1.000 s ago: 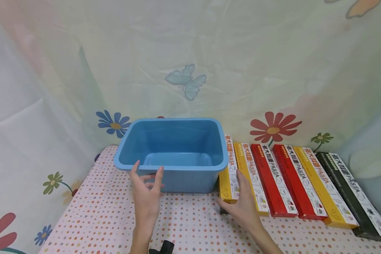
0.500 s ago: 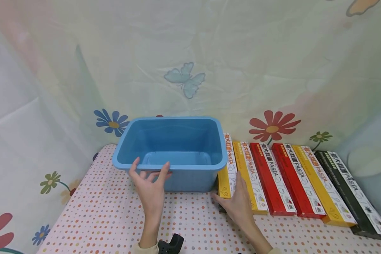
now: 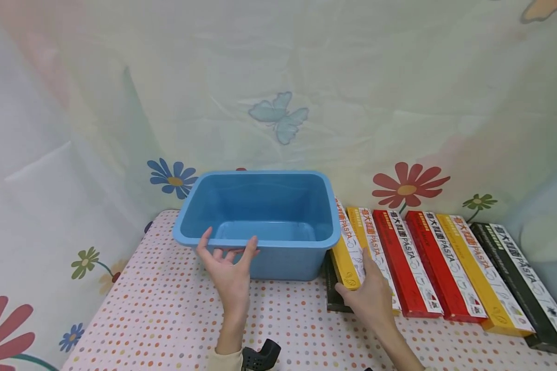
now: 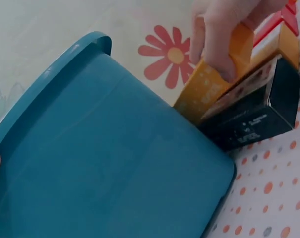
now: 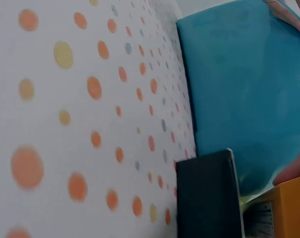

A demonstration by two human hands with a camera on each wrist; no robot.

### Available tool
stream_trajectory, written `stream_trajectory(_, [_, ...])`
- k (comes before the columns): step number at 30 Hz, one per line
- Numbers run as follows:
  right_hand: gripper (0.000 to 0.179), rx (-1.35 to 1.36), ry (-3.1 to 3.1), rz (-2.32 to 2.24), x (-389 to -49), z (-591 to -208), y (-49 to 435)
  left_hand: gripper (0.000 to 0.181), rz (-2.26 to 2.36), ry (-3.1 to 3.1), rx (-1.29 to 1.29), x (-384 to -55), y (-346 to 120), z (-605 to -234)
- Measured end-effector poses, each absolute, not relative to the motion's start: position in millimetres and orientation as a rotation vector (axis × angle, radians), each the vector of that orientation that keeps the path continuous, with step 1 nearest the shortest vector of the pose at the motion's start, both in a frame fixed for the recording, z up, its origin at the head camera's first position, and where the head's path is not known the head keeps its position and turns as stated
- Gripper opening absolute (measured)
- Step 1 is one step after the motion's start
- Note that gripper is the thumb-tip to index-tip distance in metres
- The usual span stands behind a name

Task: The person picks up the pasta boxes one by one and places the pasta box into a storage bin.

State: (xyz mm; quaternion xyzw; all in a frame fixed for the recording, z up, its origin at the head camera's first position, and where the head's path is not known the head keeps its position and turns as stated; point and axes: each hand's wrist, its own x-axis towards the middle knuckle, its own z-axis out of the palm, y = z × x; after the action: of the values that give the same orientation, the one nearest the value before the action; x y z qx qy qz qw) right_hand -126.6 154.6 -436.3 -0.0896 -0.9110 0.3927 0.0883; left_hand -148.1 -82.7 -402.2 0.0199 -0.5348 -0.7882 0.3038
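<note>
At the front rim of a blue plastic tub (image 3: pixel 283 263), my left hand (image 3: pixel 229 278) grips the lip, some fingers curled beneath it. My right hand (image 3: pixel 371 293) holds the near end of a yellow pasta box (image 3: pixel 345 265) between thumb and fingers. This box is tilted above a black pasta box (image 3: pixel 334 291), just right of the tub. In the left wrist view, the right fingers pinch the yellow box (image 4: pixel 207 91) over the black box (image 4: pixel 249 116). The right wrist view shows the black box (image 5: pixel 207 193) close against the tub (image 5: pixel 244 89).
To the right lie more pasta boxes in a row: a yellow box (image 3: pixel 371 237), a red box (image 3: pixel 401 268), another red box (image 3: pixel 441 273), another yellow box (image 3: pixel 482 278) and a black box (image 3: pixel 524 288). A dotted cloth (image 3: pixel 167 309) covers the table; a printed curtain (image 3: pixel 213 113) hangs behind.
My left hand has moved right along the tub's front and taken hold of the rim. The yellow box in my right hand has shifted right and up, uncovering more of the black box.
</note>
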Motion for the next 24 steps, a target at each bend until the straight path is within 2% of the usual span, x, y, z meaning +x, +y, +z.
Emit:
stream_trajectory(8, [0.103,-0.314,-2.783,1.163,-110.2,-422.7,195.1,0.091,-2.110,-1.393,0.045,-149.7,-78.9,-403.6])
stream_trajectory(17, [0.101,-0.583,-2.884,1.255,-78.5,-409.5,264.0,0.090,-2.133,-1.374,0.051,-149.4,-77.0,-402.1])
stream_trajectory(20, [0.098,-0.545,-2.808,1.184,-70.3,-401.7,281.3,0.090,-2.128,-1.365,0.056,-149.6,-78.1,-401.3])
stream_trajectory(24, [0.095,-0.350,-2.702,1.076,-63.2,-388.6,296.8,0.090,-2.127,-1.354,0.063,-149.2,-79.8,-401.6])
